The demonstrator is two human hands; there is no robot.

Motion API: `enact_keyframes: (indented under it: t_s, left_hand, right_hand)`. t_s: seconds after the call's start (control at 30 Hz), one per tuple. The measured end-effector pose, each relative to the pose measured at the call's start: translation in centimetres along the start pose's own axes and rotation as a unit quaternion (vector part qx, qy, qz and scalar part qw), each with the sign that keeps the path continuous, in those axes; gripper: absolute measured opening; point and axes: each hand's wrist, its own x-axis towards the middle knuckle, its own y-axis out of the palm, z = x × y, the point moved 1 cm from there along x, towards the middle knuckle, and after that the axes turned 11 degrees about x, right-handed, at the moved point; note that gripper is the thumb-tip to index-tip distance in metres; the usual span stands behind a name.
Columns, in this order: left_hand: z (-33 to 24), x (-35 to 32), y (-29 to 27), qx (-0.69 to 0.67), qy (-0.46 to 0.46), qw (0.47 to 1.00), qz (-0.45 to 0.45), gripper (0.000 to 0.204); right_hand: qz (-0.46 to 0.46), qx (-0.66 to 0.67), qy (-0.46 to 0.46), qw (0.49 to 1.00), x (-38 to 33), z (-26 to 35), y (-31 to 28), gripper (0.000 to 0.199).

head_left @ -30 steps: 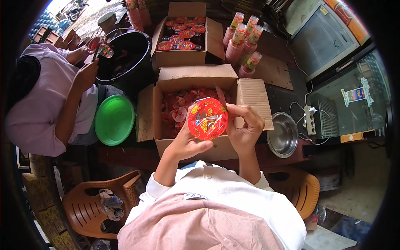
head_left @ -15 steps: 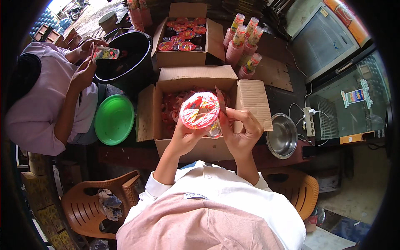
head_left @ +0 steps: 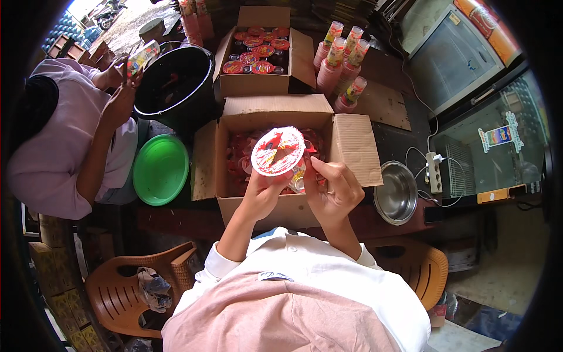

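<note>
Over the open carton, my left hand is closed around a clear plastic cup whose shiny red, white and yellow printed film lid faces up. My right hand is at the cup's right side, thumb and fingers pinched by the rim on a thin red strip. Whether that strip is joined to the lid I cannot tell. Below the hands, the cardboard box holds a heap of red film scraps, partly hidden by the cup.
Behind stands another box of red-lidded cups. Stacked cups rise at the back right. A steel bowl and power strip lie right; a green basin and black bucket left. A co-worker holds a printed cup.
The cup has shifted slightly left and its lid has turned. The dark pointed piece upright by my right fingers no longer shows. The co-worker's cup has been raised and tilted.
</note>
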Motion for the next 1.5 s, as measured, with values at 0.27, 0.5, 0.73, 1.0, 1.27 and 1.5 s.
enact_keyframes:
  t_s: [0.27,0.5,0.73,1.0,1.27,1.5]
  left_hand:
    - [1.2,-0.3,-0.7,0.155,0.056,0.986,0.015,0.038]
    - [0.9,-0.1,-0.6,0.168,0.055,0.984,0.028,0.034]
    - [0.0,0.1,0.0,0.112,0.031,0.993,0.002,0.031]
    - [-0.3,0.4,0.2,0.118,0.053,0.992,0.001,0.031]
    - [-0.2,0.0,0.9,0.112,0.007,0.994,-0.008,0.039]
    - [0.1,-0.1,0.9,0.110,-0.010,0.994,-0.015,0.037]
  right_hand:
    - [-0.012,-0.032,-0.027,0.999,0.2,-0.4,0.4,0.028]
    - [-0.021,0.090,0.085,0.992,0.4,-1.2,0.3,0.022]
    - [-0.014,0.039,0.082,0.996,0.1,-0.3,-0.4,0.021]
    - [-0.030,0.025,0.036,0.999,-0.4,-0.2,0.2,0.024]
    - [-0.046,-0.012,-0.036,0.998,-0.7,-0.3,0.8,0.026]
    - [-0.047,-0.039,-0.054,0.997,-0.6,-0.4,1.0,0.027]
